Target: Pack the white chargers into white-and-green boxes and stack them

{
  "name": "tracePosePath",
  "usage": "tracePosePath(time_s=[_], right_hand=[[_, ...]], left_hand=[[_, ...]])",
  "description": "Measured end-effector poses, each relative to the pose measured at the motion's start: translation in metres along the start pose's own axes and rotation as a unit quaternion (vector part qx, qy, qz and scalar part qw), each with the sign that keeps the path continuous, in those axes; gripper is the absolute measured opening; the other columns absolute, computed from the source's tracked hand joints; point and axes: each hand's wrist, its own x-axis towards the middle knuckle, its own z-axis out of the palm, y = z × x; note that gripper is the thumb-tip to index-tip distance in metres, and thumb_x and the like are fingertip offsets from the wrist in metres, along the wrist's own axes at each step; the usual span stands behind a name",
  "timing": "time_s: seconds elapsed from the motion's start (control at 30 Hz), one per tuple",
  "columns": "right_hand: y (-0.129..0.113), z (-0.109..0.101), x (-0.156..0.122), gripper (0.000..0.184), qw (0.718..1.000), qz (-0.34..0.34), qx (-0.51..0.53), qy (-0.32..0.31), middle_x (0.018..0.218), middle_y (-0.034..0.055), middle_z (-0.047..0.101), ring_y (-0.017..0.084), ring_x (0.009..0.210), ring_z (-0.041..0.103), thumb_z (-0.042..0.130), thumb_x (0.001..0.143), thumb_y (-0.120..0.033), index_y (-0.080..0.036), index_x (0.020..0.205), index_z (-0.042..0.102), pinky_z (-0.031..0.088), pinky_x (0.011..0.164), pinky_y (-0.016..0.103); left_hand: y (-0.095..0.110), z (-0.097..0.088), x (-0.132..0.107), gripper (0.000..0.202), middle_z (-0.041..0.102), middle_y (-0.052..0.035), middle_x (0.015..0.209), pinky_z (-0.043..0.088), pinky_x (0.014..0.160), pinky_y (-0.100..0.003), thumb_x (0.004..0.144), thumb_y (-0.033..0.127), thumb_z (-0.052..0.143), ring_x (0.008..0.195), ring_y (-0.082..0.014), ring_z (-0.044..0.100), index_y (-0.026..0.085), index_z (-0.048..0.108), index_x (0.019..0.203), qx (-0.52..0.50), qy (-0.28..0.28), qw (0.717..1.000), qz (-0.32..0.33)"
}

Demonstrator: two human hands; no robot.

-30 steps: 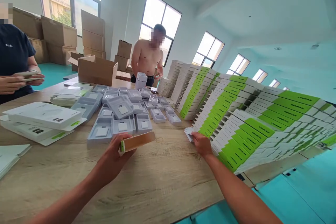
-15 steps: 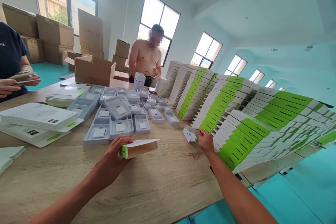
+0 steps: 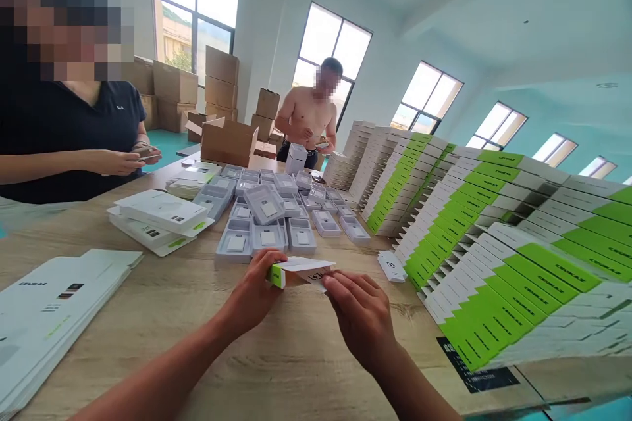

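The left hand [image 3: 261, 281] is clamped on the left end of a thin, flat box [image 3: 276, 275]; the right hand [image 3: 364, 308] pinches a small card [image 3: 312, 276] at the box's right side, and contact between these fingers and the box cannot be confirmed. The box is at the centre of the frame, above a wood-grain table [image 3: 296, 375]. It is smooth cardboard, white on top, bright green with dark lettering at the left end, with plain brown board inside. Its long axis runs left to right, green end to the left, brown interior towards the viewer. The card is white paper with a dark printed symbol. Matching cards [image 3: 392, 266] lie right of centre, beside stacked green-and-white boxes [image 3: 508, 302]. Shallow grey plastic trays [image 3: 236, 243] lie above the left hand.
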Motion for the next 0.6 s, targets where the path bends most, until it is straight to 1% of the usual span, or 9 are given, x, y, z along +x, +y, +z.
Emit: tracePosePath(time_s=[0.13,0.2,0.27,0.3,0.37,0.43,0.47,0.53,0.6], right_hand=[[-0.008,0.011,0.007,0.028,1.0,-0.007,-0.011,0.008,0.102,0.006,0.08,0.019,0.094,0.074,0.061,0.096,-0.009,-0.022,0.12,0.063,0.053,0.081,0.033],[-0.01,0.013,0.005,0.032,1.0,-0.017,-0.006,-0.006,0.105,0.0065,0.079,0.02,0.097,0.073,0.063,0.096,-0.013,-0.023,0.127,0.061,0.052,0.083,0.035],[-0.005,0.018,-0.002,0.035,1.0,-0.015,0.016,0.006,0.111,0.0085,0.078,0.024,0.105,0.071,0.061,0.098,-0.021,-0.024,0.133,0.058,0.053,0.088,0.039],[0.001,0.023,-0.006,0.034,0.999,0.009,0.028,0.025,0.113,0.0099,0.076,0.025,0.109,0.069,0.056,0.1,-0.024,-0.024,0.134,0.057,0.053,0.091,0.041],[0.019,0.04,-0.012,0.034,0.991,0.126,0.025,0.035,0.117,0.0125,0.073,0.026,0.113,0.067,0.041,0.104,-0.024,-0.022,0.134,0.056,0.053,0.095,0.044],[0.042,0.067,-0.014,0.038,0.967,0.253,-0.008,-0.031,0.124,0.0147,0.07,0.025,0.118,0.065,0.034,0.102,-0.019,-0.019,0.132,0.058,0.052,0.099,0.044],[0.052,0.082,-0.013,0.037,0.956,0.282,-0.02,-0.079,0.127,0.0155,0.068,0.026,0.121,0.063,0.039,0.1,-0.019,-0.018,0.131,0.06,0.051,0.1,0.044],[0.069,0.112,-0.008,0.034,0.944,0.29,-0.027,-0.156,0.134,0.0158,0.065,0.03,0.126,0.059,0.059,0.09,-0.02,-0.019,0.123,0.065,0.051,0.101,0.045],[0.078,0.133,-0.004,0.029,0.938,0.285,-0.033,-0.196,0.138,0.0146,0.063,0.033,0.129,0.056,0.069,0.083,-0.02,-0.021,0.112,0.069,0.05,0.099,0.045]], left_hand=[[-0.001,0.0,0.0,0.035,0.06,-0.0076,0.118,0.046,0.103,-0.042,0.077,0.008,0.06,0.116,-0.0259,0.058,0.025,0.058,0.108,-0.002,0.003,1.0,0.013],[0.0,0.0,0.0,0.036,0.06,-0.0077,0.117,0.047,0.102,-0.042,0.077,0.006,0.06,0.115,-0.0256,0.058,0.025,0.058,0.108,-0.002,0.004,1.0,0.017],[0.0,0.0,0.0,0.037,0.06,-0.0081,0.118,0.047,0.103,-0.042,0.077,0.006,0.059,0.116,-0.0255,0.058,0.025,0.058,0.109,-0.005,0.006,1.0,0.023],[0.0,-0.001,0.001,0.037,0.06,-0.0083,0.118,0.047,0.103,-0.041,0.078,0.006,0.059,0.117,-0.0254,0.057,0.025,0.058,0.11,-0.007,0.011,1.0,0.025],[0.001,-0.002,0.001,0.038,0.059,-0.0084,0.119,0.047,0.103,-0.041,0.079,0.007,0.06,0.117,-0.025,0.057,0.025,0.057,0.111,-0.015,0.022,0.999,0.03],[0.004,-0.005,0.002,0.038,0.06,-0.0083,0.119,0.047,0.103,-0.039,0.079,0.008,0.062,0.117,-0.0244,0.058,0.025,0.056,0.113,-0.025,0.033,0.998,0.038],[0.006,-0.006,0.002,0.039,0.06,-0.0085,0.119,0.048,0.103,-0.039,0.079,0.008,0.063,0.117,-0.0244,0.059,0.025,0.056,0.113,-0.03,0.037,0.998,0.046],[0.01,-0.01,0.002,0.041,0.061,-0.0096,0.12,0.048,0.103,-0.038,0.079,0.008,0.062,0.119,-0.0251,0.059,0.025,0.056,0.116,-0.039,0.038,0.996,0.069],[0.015,-0.013,0.002,0.045,0.062,-0.0114,0.123,0.048,0.105,-0.04,0.079,0.007,0.061,0.123,-0.0265,0.058,0.025,0.056,0.12,-0.043,0.029,0.995,0.09]])
